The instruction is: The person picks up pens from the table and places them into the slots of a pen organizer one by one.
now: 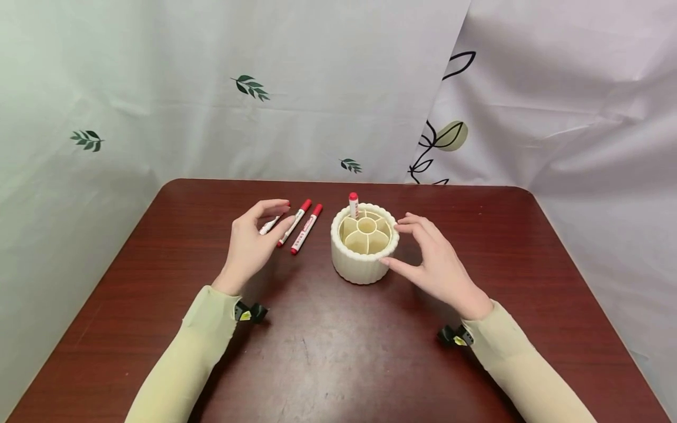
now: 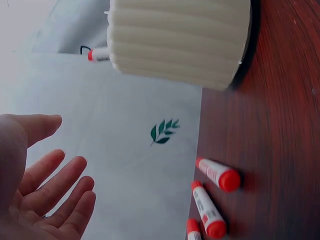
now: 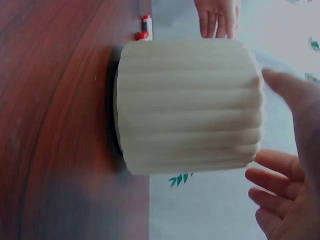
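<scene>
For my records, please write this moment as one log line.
left hand: open, above markers | right hand: open beside holder | one marker upright in holder

A cream round holder (image 1: 364,244) with ribbed wall stands upright at the middle of the head frame. Inside it is divided into compartments around a central ring. One red-capped marker (image 1: 353,205) stands upright in a far compartment. Left of the holder, three markers (image 1: 299,230) lie flat, side by side.
</scene>
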`<act>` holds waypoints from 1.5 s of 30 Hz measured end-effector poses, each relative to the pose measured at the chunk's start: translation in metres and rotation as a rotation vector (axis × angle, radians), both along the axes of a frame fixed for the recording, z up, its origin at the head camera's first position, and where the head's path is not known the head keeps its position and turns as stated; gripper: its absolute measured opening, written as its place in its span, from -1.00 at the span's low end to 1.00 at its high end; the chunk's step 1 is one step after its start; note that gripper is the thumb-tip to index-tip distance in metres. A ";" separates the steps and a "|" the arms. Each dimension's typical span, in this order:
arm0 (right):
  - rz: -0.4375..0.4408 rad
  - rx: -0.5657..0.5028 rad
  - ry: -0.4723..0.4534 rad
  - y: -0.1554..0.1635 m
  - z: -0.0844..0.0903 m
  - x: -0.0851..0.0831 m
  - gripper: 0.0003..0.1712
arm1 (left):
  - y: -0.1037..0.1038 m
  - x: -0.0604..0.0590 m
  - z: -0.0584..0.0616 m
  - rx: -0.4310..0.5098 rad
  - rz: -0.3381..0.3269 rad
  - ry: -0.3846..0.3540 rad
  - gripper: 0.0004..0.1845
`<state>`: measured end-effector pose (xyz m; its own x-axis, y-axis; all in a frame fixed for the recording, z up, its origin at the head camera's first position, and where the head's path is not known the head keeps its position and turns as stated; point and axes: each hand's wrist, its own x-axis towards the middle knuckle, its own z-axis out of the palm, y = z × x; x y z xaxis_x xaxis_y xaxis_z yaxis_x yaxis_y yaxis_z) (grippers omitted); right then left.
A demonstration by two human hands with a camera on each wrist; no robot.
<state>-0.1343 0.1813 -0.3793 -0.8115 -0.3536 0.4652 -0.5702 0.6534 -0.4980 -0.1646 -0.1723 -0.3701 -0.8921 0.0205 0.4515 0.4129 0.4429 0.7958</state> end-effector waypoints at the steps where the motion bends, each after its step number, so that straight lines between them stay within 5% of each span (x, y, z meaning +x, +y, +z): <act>1: -0.002 -0.003 0.019 -0.001 0.000 0.001 -0.33 | -0.003 0.000 -0.001 -0.011 0.010 -0.003 -0.67; 9: 0.008 -0.033 0.127 -0.010 0.004 -0.002 -0.31 | -0.019 -0.001 -0.005 -0.048 0.054 -0.036 -0.63; 14: -0.006 0.017 0.003 -0.011 0.007 -0.009 0.14 | -0.029 -0.006 -0.008 -0.062 0.080 -0.057 -0.64; 18: 0.011 0.043 -0.131 -0.014 0.008 -0.014 0.30 | -0.037 -0.009 -0.010 -0.091 0.089 -0.083 -0.63; 26: 0.064 -0.044 -0.294 -0.020 0.002 -0.025 0.34 | -0.055 -0.016 -0.019 -0.224 0.106 -0.163 -0.54; 36: 0.054 -0.103 -0.297 -0.021 -0.001 -0.026 0.32 | -0.071 -0.023 -0.033 -0.394 0.071 -0.318 -0.24; 45: 0.056 -0.137 -0.285 -0.021 -0.003 -0.026 0.31 | -0.070 -0.025 -0.039 -0.449 0.041 -0.390 -0.30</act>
